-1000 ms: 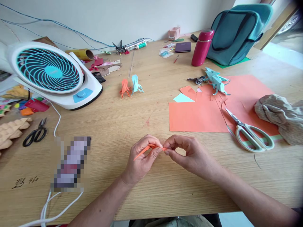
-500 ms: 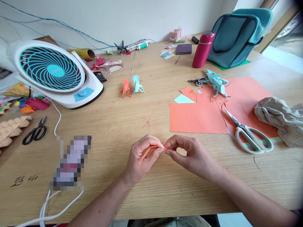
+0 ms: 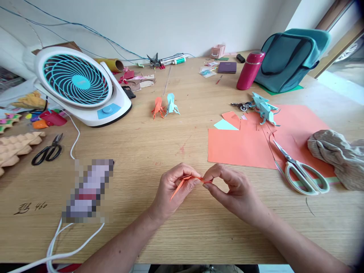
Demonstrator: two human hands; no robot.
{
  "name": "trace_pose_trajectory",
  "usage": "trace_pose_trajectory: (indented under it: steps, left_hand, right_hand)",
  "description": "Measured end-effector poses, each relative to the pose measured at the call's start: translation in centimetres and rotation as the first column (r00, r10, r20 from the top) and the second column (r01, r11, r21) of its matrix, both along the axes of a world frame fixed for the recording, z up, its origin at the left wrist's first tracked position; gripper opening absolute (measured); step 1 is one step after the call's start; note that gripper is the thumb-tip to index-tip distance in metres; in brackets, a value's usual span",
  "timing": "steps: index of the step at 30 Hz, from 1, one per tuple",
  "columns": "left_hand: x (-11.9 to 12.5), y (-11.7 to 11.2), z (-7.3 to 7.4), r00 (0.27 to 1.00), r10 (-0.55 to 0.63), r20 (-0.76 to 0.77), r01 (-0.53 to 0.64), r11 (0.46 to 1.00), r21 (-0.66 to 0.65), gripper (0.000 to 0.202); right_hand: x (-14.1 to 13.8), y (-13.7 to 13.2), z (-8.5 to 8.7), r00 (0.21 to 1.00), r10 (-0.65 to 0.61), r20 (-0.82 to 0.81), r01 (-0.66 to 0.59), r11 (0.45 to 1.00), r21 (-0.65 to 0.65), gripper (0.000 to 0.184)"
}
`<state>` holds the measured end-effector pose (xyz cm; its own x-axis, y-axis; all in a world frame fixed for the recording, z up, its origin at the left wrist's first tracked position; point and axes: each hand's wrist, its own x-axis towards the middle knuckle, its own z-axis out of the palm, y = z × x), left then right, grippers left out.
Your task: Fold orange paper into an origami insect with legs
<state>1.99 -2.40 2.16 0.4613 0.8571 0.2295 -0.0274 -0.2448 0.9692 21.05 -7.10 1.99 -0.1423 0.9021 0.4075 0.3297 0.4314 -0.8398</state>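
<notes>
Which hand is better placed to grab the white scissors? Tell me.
Likely the right hand: the white scissors lie on its side, farther from the left hand, though both pinch orange paper.

A white wall (image 3: 182,26) stands behind the wood-grained surface (image 3: 133,148), a bright opening (image 3: 347,81) lying beyond its far right corner.

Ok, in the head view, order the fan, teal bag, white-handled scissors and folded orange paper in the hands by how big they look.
Largest to smallest:
1. Fan
2. Teal bag
3. White-handled scissors
4. Folded orange paper, partly covered
</notes>
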Motion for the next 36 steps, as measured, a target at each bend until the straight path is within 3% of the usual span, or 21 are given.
trace_pose_trajectory:
  steps: [13,22,30,36]
  left_hand:
    - [-0.06,0.25,0.0,0.997,-0.04,0.067,0.054,0.973,-0.225,0.015]
    - [-0.03,0.27,0.22,0.997,-0.05,0.052,0.064,0.949,-0.307,0.019]
    - [0.34,0.19,-0.58,0.995,0.04,0.087,0.006,0.88,-0.474,0.032]
    - [0.25,0.02,-0.36,0.993,-0.008,0.119,0.06,0.897,-0.438,0.028]
  right_hand:
    - [0.3,0.21,-0.6,0.997,0.043,0.071,-0.058,0.972,0.23,0.023]
    - [0.5,0.26,-0.54,0.996,0.063,0.066,-0.073,0.985,0.153,0.02]
    - [0.22,0.45,-0.77,0.999,0.015,0.031,-0.016,0.999,0.033,0.012]
    - [0.24,0.41,-0.73,0.999,0.034,0.005,-0.034,0.994,0.105,0.016]
